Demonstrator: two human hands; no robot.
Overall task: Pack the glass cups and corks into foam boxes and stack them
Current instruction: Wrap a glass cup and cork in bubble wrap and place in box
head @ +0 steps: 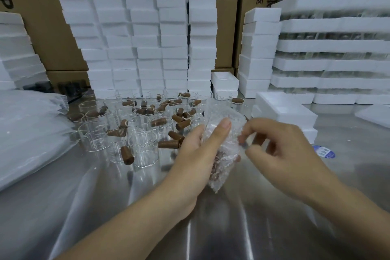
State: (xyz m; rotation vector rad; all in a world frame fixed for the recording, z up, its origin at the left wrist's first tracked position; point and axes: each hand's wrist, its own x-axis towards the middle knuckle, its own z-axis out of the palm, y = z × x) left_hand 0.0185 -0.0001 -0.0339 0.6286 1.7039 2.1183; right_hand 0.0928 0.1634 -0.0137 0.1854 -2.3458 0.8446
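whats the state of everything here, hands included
clear bubble-wrap pouch: held in both hands, something brown inside
left hand: grips the pouch
right hand: pinches the pouch's edge
clear glass cups: upright, unpacked on the steel table
brown cylindrical corks: loose, lying among the cups, some inside them
white foam boxes at the back: stacked in columns
small white foam box: open on top

One head-worn wide-angle view, facing forward and down over a steel table (211, 228), left hand (196, 154) and right hand (285, 150) close at centre, cups (143, 145) beyond at 10 o'clock, foam boxes (147, 38) far at 12 o'clock, lens bending lines near the frame edges.
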